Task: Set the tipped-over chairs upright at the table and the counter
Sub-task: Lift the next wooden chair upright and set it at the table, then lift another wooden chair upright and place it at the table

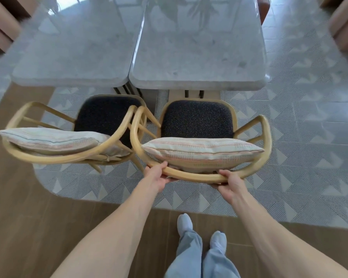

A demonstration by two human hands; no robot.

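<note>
While my left hand (158, 177) and right hand (230, 182) both grip the right chair (197, 119) by its curved back rail, the table (197, 57) lies straight ahead.

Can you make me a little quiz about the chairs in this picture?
1. True or false: both hands grip the back rail of the right chair.
2. What lies against each chair's back? A) a pillow B) a book C) a towel
3. Fill in: the chairs stand in front of two grey ____.

Key:
1. True: the left hand and right hand hold it.
2. A: see the right pillow and left pillow.
3. Tables.
</note>
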